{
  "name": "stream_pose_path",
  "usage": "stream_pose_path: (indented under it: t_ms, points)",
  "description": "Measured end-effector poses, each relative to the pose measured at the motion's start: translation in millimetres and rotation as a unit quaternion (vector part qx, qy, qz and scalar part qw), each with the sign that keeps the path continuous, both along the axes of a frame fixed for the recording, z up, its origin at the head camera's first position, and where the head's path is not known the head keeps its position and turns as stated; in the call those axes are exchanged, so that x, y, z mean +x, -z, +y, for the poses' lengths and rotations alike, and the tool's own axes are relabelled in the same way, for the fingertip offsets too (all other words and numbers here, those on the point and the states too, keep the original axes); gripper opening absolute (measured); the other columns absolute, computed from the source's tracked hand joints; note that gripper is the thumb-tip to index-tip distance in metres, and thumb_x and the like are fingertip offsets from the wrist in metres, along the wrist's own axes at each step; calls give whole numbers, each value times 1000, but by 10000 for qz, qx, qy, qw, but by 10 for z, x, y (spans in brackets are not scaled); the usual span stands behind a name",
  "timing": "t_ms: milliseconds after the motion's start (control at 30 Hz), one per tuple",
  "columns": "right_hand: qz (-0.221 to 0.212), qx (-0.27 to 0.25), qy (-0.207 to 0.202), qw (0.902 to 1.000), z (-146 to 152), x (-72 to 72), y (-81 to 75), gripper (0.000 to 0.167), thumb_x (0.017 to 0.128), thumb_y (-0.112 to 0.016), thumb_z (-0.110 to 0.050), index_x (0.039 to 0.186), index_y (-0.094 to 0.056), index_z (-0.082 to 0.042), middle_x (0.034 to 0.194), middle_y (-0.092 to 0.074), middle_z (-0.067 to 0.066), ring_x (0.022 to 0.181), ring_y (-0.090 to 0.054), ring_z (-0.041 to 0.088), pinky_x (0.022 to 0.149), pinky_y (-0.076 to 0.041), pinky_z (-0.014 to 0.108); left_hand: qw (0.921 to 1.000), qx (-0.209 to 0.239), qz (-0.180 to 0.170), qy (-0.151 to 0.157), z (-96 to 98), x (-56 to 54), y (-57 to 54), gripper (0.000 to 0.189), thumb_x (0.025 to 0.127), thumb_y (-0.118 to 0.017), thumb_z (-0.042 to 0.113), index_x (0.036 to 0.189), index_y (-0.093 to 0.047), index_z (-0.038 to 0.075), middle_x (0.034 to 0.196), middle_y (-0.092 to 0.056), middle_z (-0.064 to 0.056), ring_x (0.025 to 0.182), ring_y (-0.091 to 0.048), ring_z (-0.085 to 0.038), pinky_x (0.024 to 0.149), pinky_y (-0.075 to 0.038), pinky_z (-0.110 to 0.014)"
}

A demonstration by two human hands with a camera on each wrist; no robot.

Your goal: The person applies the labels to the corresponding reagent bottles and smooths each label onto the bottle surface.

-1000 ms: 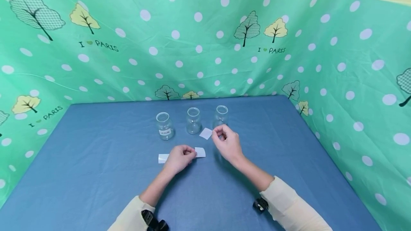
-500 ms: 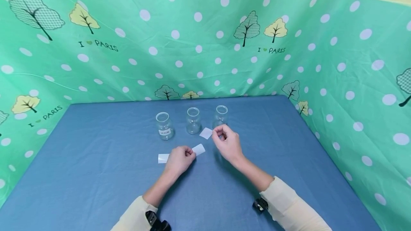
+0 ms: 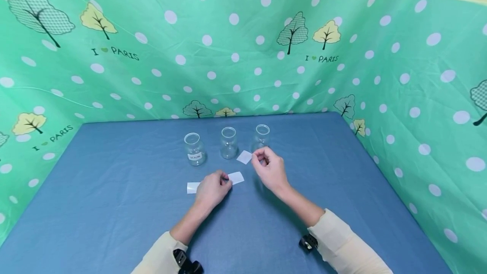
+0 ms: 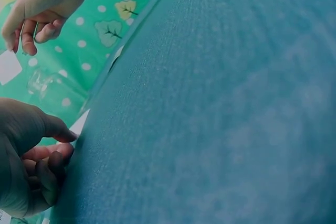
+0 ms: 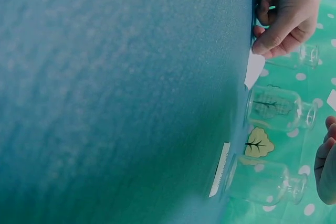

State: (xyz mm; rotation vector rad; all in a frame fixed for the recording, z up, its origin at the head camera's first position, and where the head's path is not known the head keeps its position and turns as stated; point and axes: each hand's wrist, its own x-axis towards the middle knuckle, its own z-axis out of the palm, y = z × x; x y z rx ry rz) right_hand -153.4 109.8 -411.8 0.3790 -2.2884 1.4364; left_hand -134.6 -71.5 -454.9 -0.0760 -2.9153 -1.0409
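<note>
My left hand (image 3: 214, 187) pinches a small white paper piece (image 3: 236, 177) by its left end, low over the blue tabletop. In the right wrist view that white paper (image 5: 254, 69) hangs from thumb and finger. My right hand (image 3: 269, 169) is raised and pinches a white square label (image 3: 244, 157) by its corner; the same label (image 4: 8, 67) shows in the left wrist view. Behind the hands stand three open clear glass jars: a left jar (image 3: 192, 139) with a printed white label (image 3: 195, 156), a middle jar (image 3: 229, 145), and a right jar (image 3: 262, 134) partly hidden by my right hand.
Another white paper piece (image 3: 192, 187) lies on the blue-covered table (image 3: 114, 206), partly behind my left hand. A white strip (image 5: 219, 170) lies near a jar in the right wrist view. Green dotted cloth (image 3: 152, 45) walls the back and sides.
My left hand has turned the white paper piece, so its right end now tilts upward. My right hand and its label have stayed nearly still. The jars have not moved.
</note>
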Motion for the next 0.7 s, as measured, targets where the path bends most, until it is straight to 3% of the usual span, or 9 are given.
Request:
stream_pose_path:
  t_ms: [233, 700]
  points:
    - [-57, 1, 47, 10000, 2, 0, 2, 5, 84, -60, -6, 82, -64, -9, 68, -60, 4, 54, -44, 6, 51, -37, 17, 10000, -57, -6, 19, 11, -9, 1, 19, 78, -64, 23, 94, -67, 14, 65, -61, 8, 58, -55, -8, 53, -43, -31]
    - [-61, 62, 32, 10000, 6, 15, -5, 5, 84, -60, -9, 83, -64, -6, 68, -61, 4, 54, -44, 5, 50, -38, 18, 9998, 110, -165, 71, -6, -12, 6, 17, 80, -63, 23, 94, -66, 16, 66, -58, 7, 57, -49, -8, 52, -39, -28]
